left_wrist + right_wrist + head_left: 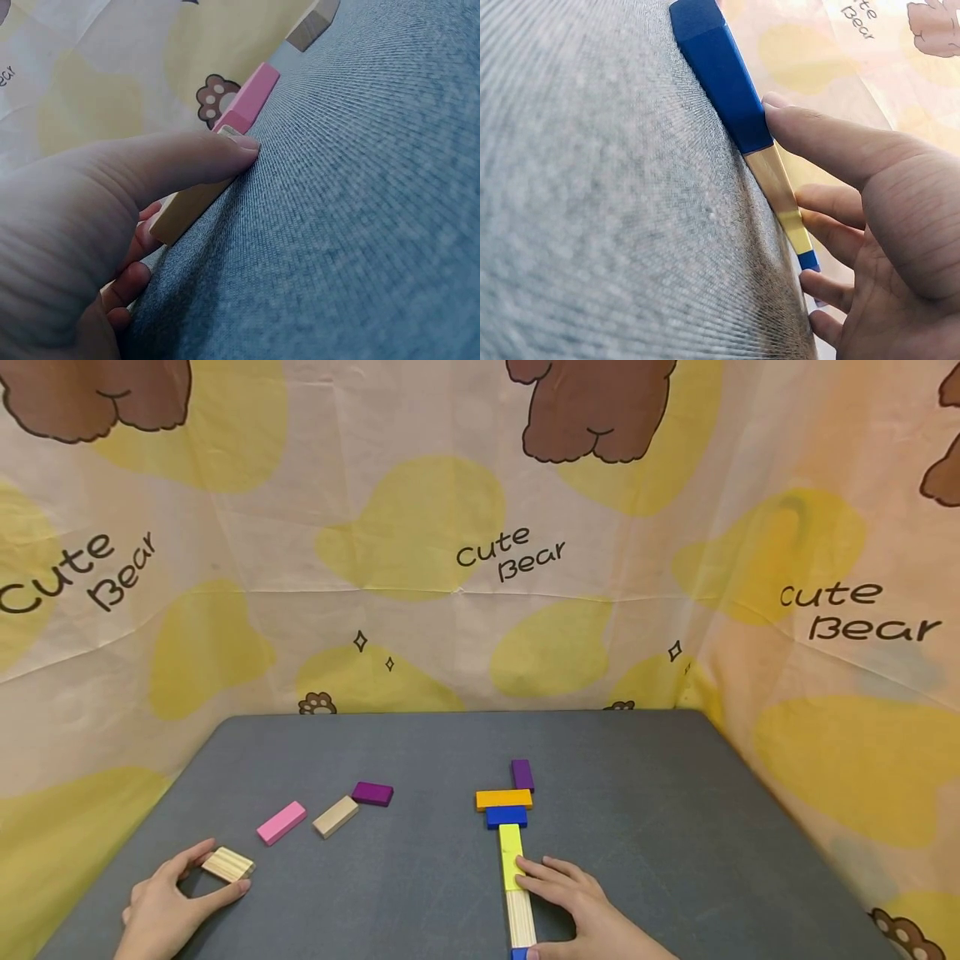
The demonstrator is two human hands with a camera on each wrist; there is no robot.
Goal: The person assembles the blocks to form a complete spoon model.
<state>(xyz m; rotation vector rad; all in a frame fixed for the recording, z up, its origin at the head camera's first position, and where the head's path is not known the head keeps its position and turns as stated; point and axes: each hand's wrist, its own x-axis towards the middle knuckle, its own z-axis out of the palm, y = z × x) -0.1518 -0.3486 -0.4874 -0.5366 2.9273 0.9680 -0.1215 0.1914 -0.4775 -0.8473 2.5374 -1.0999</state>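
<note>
My left hand holds a light wooden block between thumb and fingertips at the table's left. In the left wrist view the thumb covers one end of that block. Near the middle, my right hand lies along a row of blocks. Its extended fingers touch a yellow block, and its thumb rests against a blue block at the near end. Between those two lies a wooden block. Beyond the yellow block, a blue block, an orange block and a purple block continue the row.
A pink block, another wooden block and a dark purple block lie loose on the grey tabletop, between the left hand and the row. A bear-print cloth hangs behind the table and along its sides.
</note>
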